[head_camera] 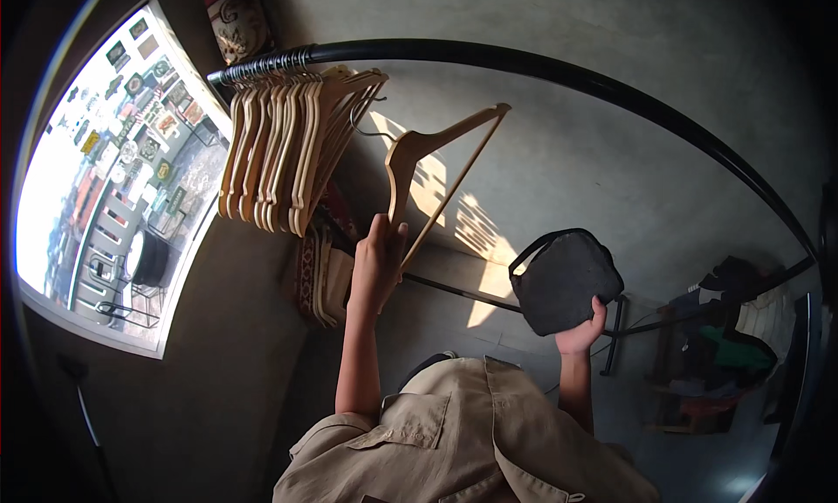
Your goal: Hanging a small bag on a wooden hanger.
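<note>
My left hand (376, 267) is closed around one end of a wooden clothes hanger (419, 143), held tilted in front of me. The metal hook of this hanger points left, apart from the rail. In my right hand (581, 329) is a flat, dark fabric item (566, 287), possibly a small bag, with a strap looped at its upper left. My thumb presses on its near face, and the fingers are hidden behind it. Several wooden hangers (275, 156) hang bunched by their hooks at the left end of a black clothes rail (458, 50).
A lower black bar (458, 293) crosses near the floor. Folded patterned textiles (321, 274) lie below the bunched hangers. At right, assorted cloth items (733, 333) are piled on a stand. A window with stickers (131, 176) is at left, and a grey wall (622, 51) rises behind the rail.
</note>
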A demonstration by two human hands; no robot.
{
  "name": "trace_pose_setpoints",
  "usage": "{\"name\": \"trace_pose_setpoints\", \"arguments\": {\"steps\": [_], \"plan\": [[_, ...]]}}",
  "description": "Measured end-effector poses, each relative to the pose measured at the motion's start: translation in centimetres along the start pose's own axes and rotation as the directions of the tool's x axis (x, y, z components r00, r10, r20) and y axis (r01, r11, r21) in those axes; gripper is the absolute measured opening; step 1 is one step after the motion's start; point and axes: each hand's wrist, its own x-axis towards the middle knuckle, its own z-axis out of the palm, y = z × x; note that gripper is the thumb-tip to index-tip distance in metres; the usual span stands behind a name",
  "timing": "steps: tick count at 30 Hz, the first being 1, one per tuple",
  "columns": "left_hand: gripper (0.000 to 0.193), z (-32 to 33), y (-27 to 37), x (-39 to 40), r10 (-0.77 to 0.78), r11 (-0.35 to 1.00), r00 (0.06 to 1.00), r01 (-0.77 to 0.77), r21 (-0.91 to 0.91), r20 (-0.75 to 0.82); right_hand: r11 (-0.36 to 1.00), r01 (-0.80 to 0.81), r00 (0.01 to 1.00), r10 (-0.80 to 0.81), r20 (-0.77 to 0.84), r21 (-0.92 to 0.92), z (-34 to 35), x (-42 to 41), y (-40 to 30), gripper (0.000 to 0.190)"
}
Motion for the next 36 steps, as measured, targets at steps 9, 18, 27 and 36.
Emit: {"name": "trace_pose_setpoints", "arguments": {"steps": [9,18,27,36], "plan": [[0.026,7.7,-1.7,-6.2,0.047,0.985,0.916,-0.108,0.132,0.398,0.446,0.444,0.872,-0.014,0.49,-0.777,3.5,3.8,-4.6,0.054],[0.024,10.1,-1.1,-7.8,0.145,0.978,0.863,-0.198,0.061,0.484,-0.082,0.758,0.633,0.332,0.7,-0.647,3.7,5.5,-8.1,0.075],[0.026,10.0,-0.7,-9.0,0.082,0.99,0.792,-0.136,0.044,0.605,-0.269,0.722,0.69,0.357,0.63,-0.638,-2.0,6.2,-11.8,0.039],[0.028,10.9,0.4,-6.2,0.087,0.992,0.747,-0.123,0.009,0.659,-0.374,0.677,0.732,0.253,0.632,-0.634,3.8,6.2,-10.3,0.049]]}}
